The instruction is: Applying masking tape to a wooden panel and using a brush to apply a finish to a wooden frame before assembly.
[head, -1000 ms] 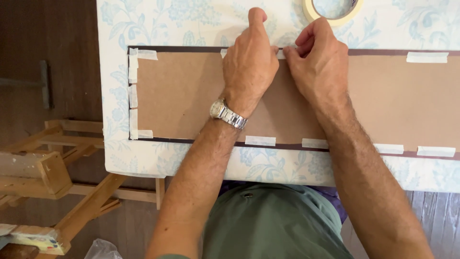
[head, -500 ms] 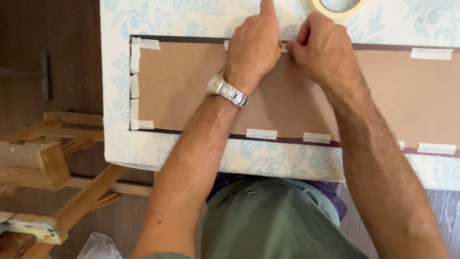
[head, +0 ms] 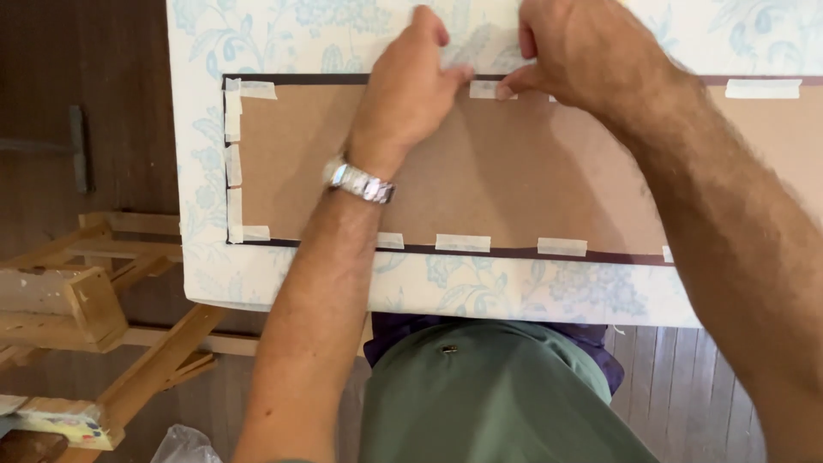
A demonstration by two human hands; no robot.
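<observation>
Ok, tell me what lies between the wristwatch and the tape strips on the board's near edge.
Head view: only bare brown backing board and the left forearm lie between the wristwatch and the near-edge tape strips; nothing else rests there.

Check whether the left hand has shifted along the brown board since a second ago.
Cannot tell for sure. The left hand presses at the board's top edge beside the right hand, as before; its place against the edge's tape pieces looks unchanged, and the camera moved.
</observation>
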